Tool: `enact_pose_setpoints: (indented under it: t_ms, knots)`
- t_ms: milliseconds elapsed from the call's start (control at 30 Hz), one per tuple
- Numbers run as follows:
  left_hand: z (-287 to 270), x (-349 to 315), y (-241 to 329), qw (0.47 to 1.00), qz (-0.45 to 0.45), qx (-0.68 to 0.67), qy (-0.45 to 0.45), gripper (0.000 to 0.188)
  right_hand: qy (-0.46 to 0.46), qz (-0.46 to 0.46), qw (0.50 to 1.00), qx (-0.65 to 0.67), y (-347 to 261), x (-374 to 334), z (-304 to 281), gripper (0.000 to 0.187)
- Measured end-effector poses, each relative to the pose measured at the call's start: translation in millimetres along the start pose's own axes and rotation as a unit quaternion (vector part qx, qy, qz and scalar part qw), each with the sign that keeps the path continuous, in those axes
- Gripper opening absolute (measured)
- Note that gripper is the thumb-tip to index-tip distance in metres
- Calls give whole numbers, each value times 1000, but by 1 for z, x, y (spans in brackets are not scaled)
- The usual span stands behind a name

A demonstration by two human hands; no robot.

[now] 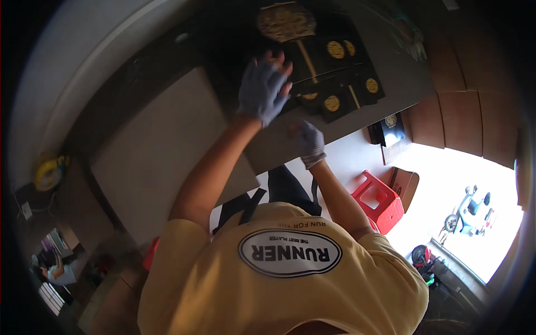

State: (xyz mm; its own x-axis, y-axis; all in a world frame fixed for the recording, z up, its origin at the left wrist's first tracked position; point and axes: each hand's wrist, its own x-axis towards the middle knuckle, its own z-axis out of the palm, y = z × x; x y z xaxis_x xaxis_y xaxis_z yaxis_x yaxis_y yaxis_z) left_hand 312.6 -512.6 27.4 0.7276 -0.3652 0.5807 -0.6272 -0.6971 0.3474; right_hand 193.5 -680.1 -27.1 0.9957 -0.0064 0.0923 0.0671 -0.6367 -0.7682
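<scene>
My left hand (pixel 263 89), in a grey fingerless glove, reaches over the dark printed sheets on the table, its fingers stretched and apart. Whether its fingertips touch the sheets is hard to tell. Near the table's front edge is my right hand (pixel 308 144), in a striped grey glove; its fingers are bent and smeared by motion, so any grip is unclear. Black pieces with round gold emblems (pixel 332 103) lie to the right of my left hand. Beyond them lies a black piece with a large gold design (pixel 286 22).
A large grey-brown board (pixel 162 131) lies at the left of the table. Brown cartons (pixel 460 120) stand at the right. A red plastic stool (pixel 379 201) is below the table's right side. At far left, another person (pixel 58 271) is near stacked items. A scooter (pixel 469 212) stands outside.
</scene>
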Motion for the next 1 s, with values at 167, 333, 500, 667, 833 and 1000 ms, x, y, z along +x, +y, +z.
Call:
enact_pose_setpoints:
  t_ms: [167, 333, 500, 667, 833, 1000]
  knots:
    - [-94, -217, -4, 985, -175, 6, -5, 19, -165, 83, 972, -147, -99, 14, 76, 34]
    - [-195, -369, -8, 948, -308, 56, -58, 19, -238, 178, 909, -294, -155, 16, 124, 49]
    - [-224, -404, -9, 958, -279, 21, -62, 12, -86, 194, 936, -281, -136, 9, 139, 47]
    - [-258, -418, -78, 948, -310, 72, 26, 20, -197, 245, 947, -64, -42, 57, 122, 49]
    - [-293, -472, -128, 778, -449, 440, -4, 44, -157, 214, 964, -21, -13, 56, 126, 31]
    - [-322, -509, -144, 623, -659, 416, -69, 51, -65, 88, 976, -189, -92, 2, 148, 34]
